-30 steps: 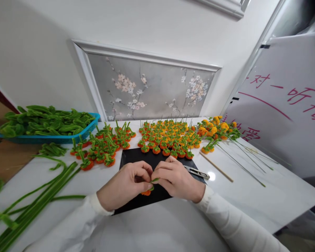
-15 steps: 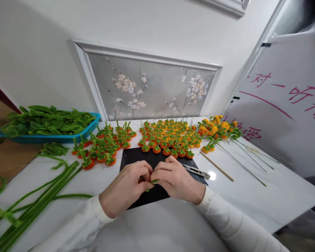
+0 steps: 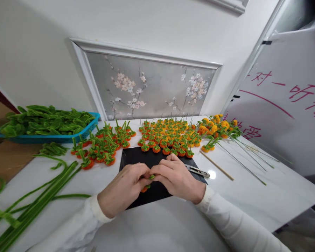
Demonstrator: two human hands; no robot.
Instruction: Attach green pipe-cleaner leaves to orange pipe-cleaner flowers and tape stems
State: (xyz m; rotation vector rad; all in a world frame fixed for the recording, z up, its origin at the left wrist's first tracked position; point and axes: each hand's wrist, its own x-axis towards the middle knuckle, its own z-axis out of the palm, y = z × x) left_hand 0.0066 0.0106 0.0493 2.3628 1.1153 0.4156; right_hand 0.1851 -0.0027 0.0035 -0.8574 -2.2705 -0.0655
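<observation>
Over a black mat (image 3: 157, 196), my left hand (image 3: 127, 185) is closed around a small orange pipe-cleaner flower (image 3: 144, 189), mostly hidden under its fingers. My right hand (image 3: 174, 177) meets it from the other side, its thumb and fingertips pinched on a short green pipe-cleaner piece (image 3: 152, 177). The fingertips of both hands touch. Whether the green piece is joined to the flower cannot be seen. Just beyond the hands stand rows of orange and yellow flower heads (image 3: 170, 136) with green stems pointing up. A metal utility knife (image 3: 198, 170) lies beside my right hand.
At the left are a blue basket (image 3: 88, 132) of green leaves, more orange flowers (image 3: 98, 150), and long green pipe cleaners (image 3: 44, 199). Yellow stemmed flowers (image 3: 217, 126) and a thin wooden stick (image 3: 216, 165) lie at the right. A wall with a framed panel (image 3: 152, 87) rises behind the table.
My left hand has turned slightly, so an orange part of the flower now shows below its fingers. The green piece at the right fingertips has shifted slightly up and left.
</observation>
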